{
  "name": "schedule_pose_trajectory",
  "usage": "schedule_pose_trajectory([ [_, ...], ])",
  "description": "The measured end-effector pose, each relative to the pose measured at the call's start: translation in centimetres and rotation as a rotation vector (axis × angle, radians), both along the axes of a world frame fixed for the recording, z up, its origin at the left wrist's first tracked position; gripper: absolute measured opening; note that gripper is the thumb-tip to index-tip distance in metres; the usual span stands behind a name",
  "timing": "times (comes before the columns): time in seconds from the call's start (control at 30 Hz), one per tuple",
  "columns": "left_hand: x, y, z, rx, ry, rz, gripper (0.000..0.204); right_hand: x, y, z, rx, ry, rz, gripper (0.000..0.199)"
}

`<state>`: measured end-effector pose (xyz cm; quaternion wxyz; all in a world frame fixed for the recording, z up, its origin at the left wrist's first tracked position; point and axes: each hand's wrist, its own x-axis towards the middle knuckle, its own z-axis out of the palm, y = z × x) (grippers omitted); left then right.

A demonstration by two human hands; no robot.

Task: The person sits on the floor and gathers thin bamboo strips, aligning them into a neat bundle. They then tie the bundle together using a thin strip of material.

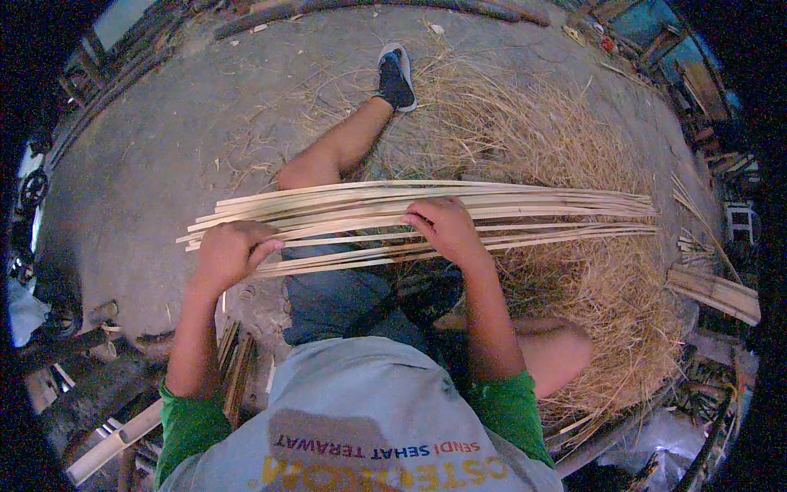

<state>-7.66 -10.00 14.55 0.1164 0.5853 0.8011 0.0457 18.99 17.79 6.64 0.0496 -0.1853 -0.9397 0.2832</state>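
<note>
A loose bundle of long, pale bamboo strips (pixel 541 205) lies crosswise over my lap. Near its left end my left hand (pixel 228 252) is closed around some of the strips, thumb toward the right. My right hand (pixel 447 230) grips the bundle around its middle, fingers curled over the top. A few strips on the near side spread apart from the rest, leaving a gap. My palms hide where the strips pass beneath them.
Thin straw-coloured shavings (pixel 607 287) are heaped on the floor (pixel 164 148) to the right and ahead. My outstretched leg (pixel 340 148) crosses the floor ahead. Split bamboo pieces (pixel 713 291) lie at the far right, dark slats (pixel 236 365) beside my left arm, and a log (pixel 106 402) lower left.
</note>
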Motion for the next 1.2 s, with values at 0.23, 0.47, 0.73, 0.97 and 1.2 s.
schedule_pose_trajectory([
  [0.23,-2.5,-0.3,0.8,0.080,0.013,0.069,0.030,-2.3,-0.6,2.1,-0.011,0.040,0.002,0.021],
  [0.47,-4.9,-1.0,-0.6,-0.034,0.091,0.151,0.027,-5.2,-3.4,0.8,0.111,0.264,-0.027,0.021],
  [0.73,-2.4,-1.1,-3.3,0.366,0.034,0.096,0.023,-4.3,-9.8,-1.8,-0.179,0.051,0.177,0.029],
  [0.97,2.9,-0.6,-4.9,0.117,-0.226,-0.080,0.028,-5.7,-10.3,-3.4,-0.346,0.342,-0.223,0.018],
  [1.2,3.5,-1.5,-6.1,-0.050,-0.130,-0.012,0.032,-2.9,-6.2,-2.7,-0.553,0.230,-0.406,0.029],
])
